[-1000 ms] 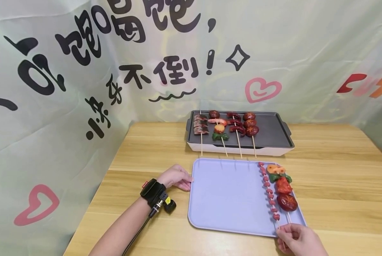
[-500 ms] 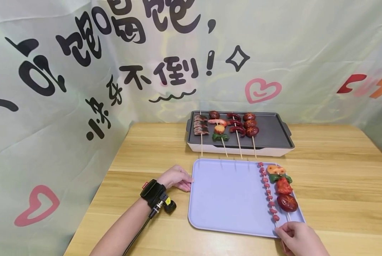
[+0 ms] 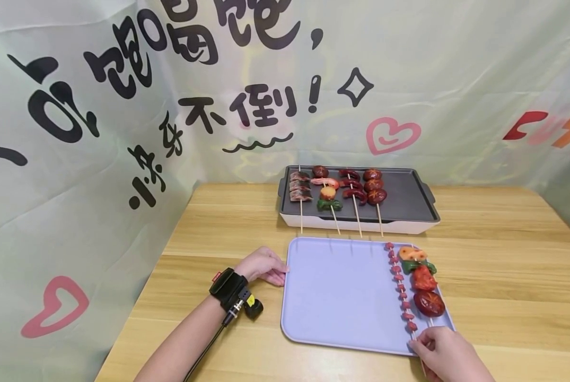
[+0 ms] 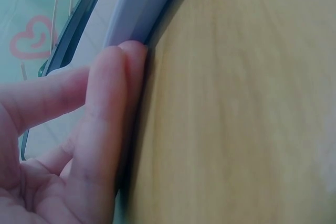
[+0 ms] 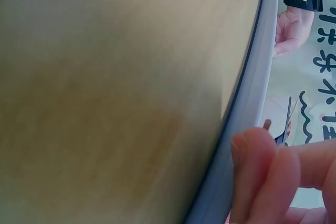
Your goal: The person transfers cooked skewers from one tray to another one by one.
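Note:
In the head view, my left hand (image 3: 264, 265) holds the left edge of a lavender tray (image 3: 337, 297). The left wrist view has its fingertips (image 4: 113, 59) against the tray's rim. My right hand (image 3: 444, 350), at the tray's near right corner, pinches the stick of a skewer of small red pieces (image 3: 401, 292). That skewer lies lengthwise on the tray's right part. Alongside it, close to the right rim, lies a mixed skewer (image 3: 424, 278) with orange, green, red and mushroom pieces; my right hand covers its stick end. Bent fingers (image 5: 257, 166) fill the right wrist view's lower corner.
Behind the tray stands a dark grill pan (image 3: 404, 196) on a white base. Several skewers lie on its left and middle, including mushrooms (image 3: 373, 184), and their sticks overhang the front. The wooden table (image 3: 504, 276) meets printed cloth walls (image 3: 456, 79) behind and at the sides.
My right hand has shifted slightly away from me, with its fingers closer over the stick. The red skewer's near end has moved very little. My left hand and the tray stay in place.

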Action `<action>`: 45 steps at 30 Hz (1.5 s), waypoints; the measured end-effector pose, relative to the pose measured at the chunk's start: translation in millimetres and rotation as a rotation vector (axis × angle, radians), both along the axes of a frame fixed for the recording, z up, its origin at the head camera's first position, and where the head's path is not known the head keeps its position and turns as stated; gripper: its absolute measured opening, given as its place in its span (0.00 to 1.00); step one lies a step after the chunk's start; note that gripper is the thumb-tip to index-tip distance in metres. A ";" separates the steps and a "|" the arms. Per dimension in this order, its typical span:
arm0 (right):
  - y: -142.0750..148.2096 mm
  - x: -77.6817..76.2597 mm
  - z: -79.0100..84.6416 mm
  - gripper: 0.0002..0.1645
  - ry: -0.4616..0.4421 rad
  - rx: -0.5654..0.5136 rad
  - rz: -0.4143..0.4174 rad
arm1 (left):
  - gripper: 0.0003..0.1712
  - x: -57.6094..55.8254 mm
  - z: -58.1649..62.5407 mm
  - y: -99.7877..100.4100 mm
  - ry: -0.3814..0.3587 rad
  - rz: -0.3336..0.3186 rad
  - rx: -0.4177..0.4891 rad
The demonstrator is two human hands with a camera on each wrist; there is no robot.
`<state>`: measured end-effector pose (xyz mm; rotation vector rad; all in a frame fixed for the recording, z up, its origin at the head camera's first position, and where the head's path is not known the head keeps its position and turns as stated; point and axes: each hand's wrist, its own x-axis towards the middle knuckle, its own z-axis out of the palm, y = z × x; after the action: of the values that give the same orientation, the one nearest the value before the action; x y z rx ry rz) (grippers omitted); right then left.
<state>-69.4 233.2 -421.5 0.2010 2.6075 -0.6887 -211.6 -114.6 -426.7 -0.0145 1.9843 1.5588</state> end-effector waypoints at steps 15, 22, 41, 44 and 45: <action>1.8 -3.0 16.6 0.16 0.015 -0.002 0.024 | 0.07 1.1 1.8 -0.9 0.001 0.003 0.010; 8.3 -16.6 55.8 0.13 0.264 -0.042 0.052 | 0.07 1.5 1.6 -0.1 0.002 0.006 0.006; 26.1 -94.7 68.1 0.24 0.619 -0.150 0.114 | 0.07 1.1 0.6 0.1 -0.008 0.009 -0.003; 29.3 -113.6 54.4 0.24 0.631 -0.200 0.091 | 0.06 1.2 1.0 0.1 -0.004 0.008 -0.001; 28.2 -117.9 53.7 0.24 0.635 -0.212 0.085 | 0.06 1.2 1.3 0.1 -0.004 0.009 0.001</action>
<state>-187.3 261.4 -367.8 -0.2325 3.0707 -1.1383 -210.4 -114.5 -425.4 -0.0269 1.9829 1.5640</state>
